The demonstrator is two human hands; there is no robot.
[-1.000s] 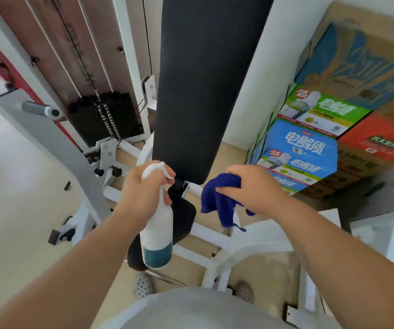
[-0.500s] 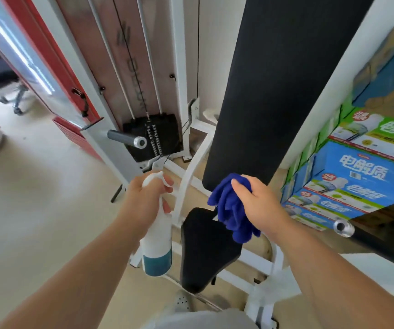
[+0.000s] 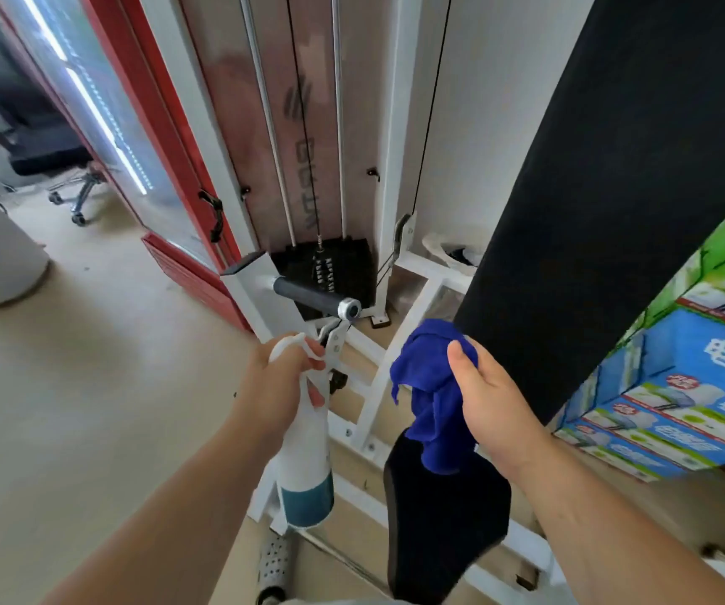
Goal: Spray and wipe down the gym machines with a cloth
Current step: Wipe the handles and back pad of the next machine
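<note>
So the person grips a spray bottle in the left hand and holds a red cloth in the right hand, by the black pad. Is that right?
Not quite: the cloth is blue, not red. The head view shows the rest as you say: the left hand grips the spray bottle, and the right hand holds the cloth by the black pad.

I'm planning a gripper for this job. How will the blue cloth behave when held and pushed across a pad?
The blue cloth is probably floppy: it hangs in loose folds below the right hand gripping it. It seems light: one bunched grip carries it. Pushed, it would likely crumple unless pressed flat.
</note>
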